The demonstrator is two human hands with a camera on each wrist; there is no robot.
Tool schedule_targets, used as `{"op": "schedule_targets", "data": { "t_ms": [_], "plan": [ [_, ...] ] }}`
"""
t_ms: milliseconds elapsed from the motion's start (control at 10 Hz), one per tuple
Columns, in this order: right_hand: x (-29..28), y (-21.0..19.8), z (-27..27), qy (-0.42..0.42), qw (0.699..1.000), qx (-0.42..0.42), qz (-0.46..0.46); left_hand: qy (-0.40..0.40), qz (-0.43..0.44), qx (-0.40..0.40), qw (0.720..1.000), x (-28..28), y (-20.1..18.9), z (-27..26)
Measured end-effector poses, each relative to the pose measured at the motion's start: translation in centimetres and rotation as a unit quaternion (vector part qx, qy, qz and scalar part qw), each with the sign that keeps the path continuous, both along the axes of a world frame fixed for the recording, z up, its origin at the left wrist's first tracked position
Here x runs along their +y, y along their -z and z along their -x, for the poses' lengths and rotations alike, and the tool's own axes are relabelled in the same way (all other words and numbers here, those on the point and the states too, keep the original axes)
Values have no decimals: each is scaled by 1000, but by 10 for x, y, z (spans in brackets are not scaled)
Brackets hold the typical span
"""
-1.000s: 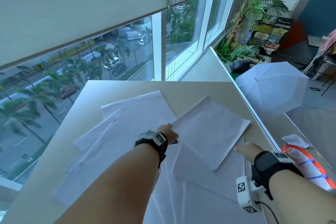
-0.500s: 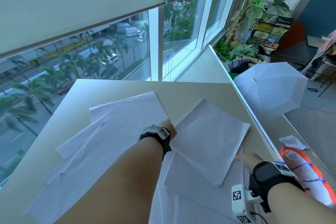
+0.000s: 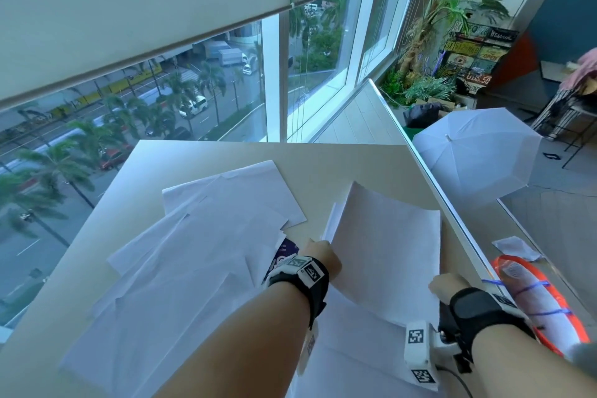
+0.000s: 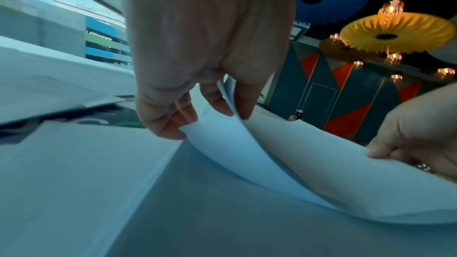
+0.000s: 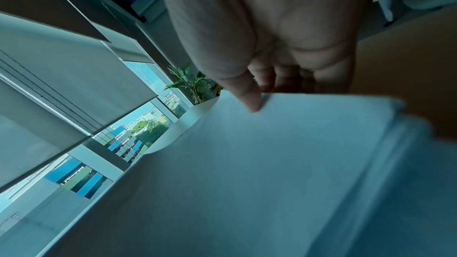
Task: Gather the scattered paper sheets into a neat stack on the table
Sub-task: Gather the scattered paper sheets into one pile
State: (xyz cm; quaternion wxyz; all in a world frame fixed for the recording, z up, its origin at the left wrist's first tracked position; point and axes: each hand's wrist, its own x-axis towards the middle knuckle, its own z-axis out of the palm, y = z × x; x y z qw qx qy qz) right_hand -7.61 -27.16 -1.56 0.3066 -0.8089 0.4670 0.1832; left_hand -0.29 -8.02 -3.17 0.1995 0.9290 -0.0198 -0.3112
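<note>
Head view, lower right: left hand (image 3: 319, 257) and right hand (image 3: 444, 287) pinch thin white paper sheets (image 3: 387, 249) by opposite edges; light, floppy.

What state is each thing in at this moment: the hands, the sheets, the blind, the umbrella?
Left hand: pinching the near-left edge of the lifted sheets.
Right hand: gripping their near-right corner.
Lifted sheets: raised off the table, bowed, not yet stacked.
Scattered sheets: lying flat, overlapping, askew.
Table: partly covered in paper.
Blind: lowered partway.
Umbrella: open, resting on the floor.
</note>
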Motion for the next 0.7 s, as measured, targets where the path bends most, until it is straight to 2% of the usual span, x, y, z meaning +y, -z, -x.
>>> {"op": "schedule_targets", "data": {
  "t_ms": [100,200,300,500,600,700],
  "plan": [
    [9,-1,22,-202,967,76,137,-31,14,-5,999,5,-7,13],
    [13,-11,38,-258,955,82,121,-5,31,5,1000,16,-8,31],
    [1,8,52,-39,996,54,-59,6,8,52,999,31,-7,54],
    [3,13,69,-25,998,49,-24,-128,49,19,990,65,-4,85],
    [11,26,65,9,996,22,-89,-165,81,53,982,69,-4,91],
    [26,31,60,6,994,60,-92,-137,90,71,984,70,-5,96]
  ]
}}
